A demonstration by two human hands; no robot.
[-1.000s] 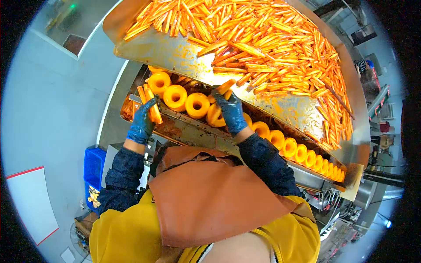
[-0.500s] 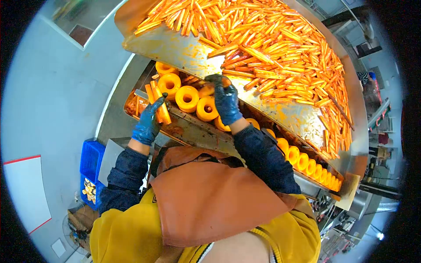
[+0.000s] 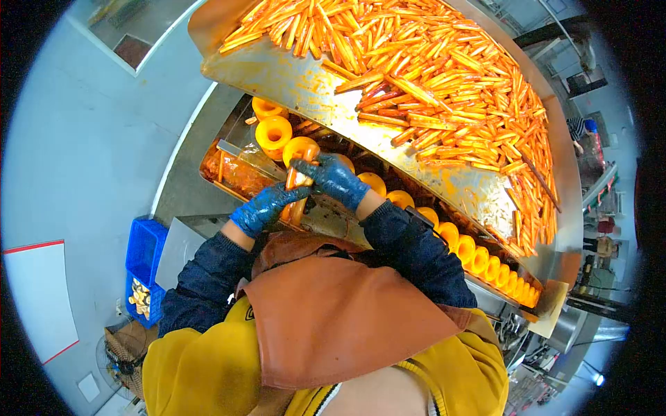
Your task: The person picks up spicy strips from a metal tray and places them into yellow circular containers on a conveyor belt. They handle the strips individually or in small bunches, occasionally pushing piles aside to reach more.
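In the head view, my left hand [image 3: 262,209], in a wet blue glove, is closed around the lower part of a small bundle of orange sauce-coated sticks [image 3: 300,180]. My right hand [image 3: 334,182], also gloved in blue, has its fingers closed on the upper end of the same bundle. Both hands meet just below an orange ring-shaped funnel [image 3: 301,150], one of a long row. How many sticks are in the bundle is hidden by my fingers. More orange funnels [image 3: 273,134] run along the trough to either side.
A wide metal tray [image 3: 277,76] beyond the row bears a large heap of orange sticks [image 3: 444,90]. Red-orange sauce lies in a trough compartment [image 3: 243,173] at the left. Blue crates [image 3: 146,249] stand lower left. A person [image 3: 576,128] is at the far right.
My right hand has come down from the tray's edge towards my left hand. My left hand has moved right with the sticks, and both hands now meet on the bundle.
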